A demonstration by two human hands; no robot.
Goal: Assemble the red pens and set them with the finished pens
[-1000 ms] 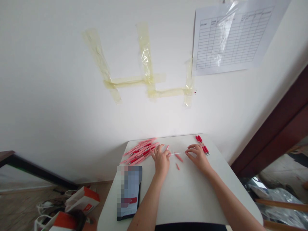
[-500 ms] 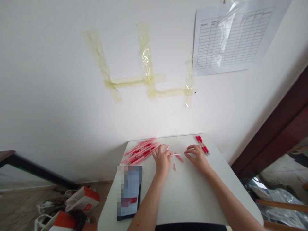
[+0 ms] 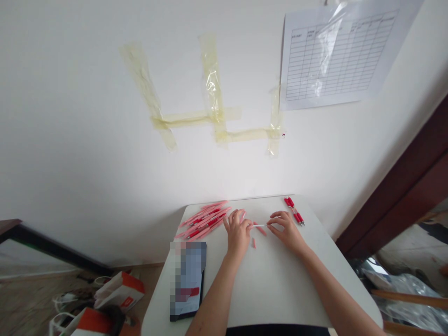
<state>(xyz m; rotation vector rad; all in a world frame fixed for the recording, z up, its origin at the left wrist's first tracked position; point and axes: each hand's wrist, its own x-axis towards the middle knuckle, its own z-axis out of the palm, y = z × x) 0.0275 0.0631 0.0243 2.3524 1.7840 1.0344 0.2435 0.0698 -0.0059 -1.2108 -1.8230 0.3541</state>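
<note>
Between my two hands stretches a thin white pen refill (image 3: 259, 226), level and just above the table. My left hand (image 3: 238, 233) pinches its left end between thumb and forefinger, the other fingers spread. At the right end, the fingertips of my right hand (image 3: 286, 229) close on its tip. Beneath it lies a pink pen part (image 3: 261, 230), with a shorter pink piece (image 3: 254, 243) nearer me. A pile of pink and red pens (image 3: 206, 220) lies left of my left hand. Two red pens (image 3: 294, 211) lie beyond my right hand.
On the white table (image 3: 273, 289), a phone (image 3: 189, 280) with a blurred screen lies at the left edge. The wall behind carries yellowed tape (image 3: 213, 84) and a printed sheet (image 3: 336, 56). Paper bags (image 3: 121, 291) stand on the floor at left.
My left hand has shifted slightly to the right, and my right hand a touch to the left. Both still hold the refill; the pens and phone stay put.
</note>
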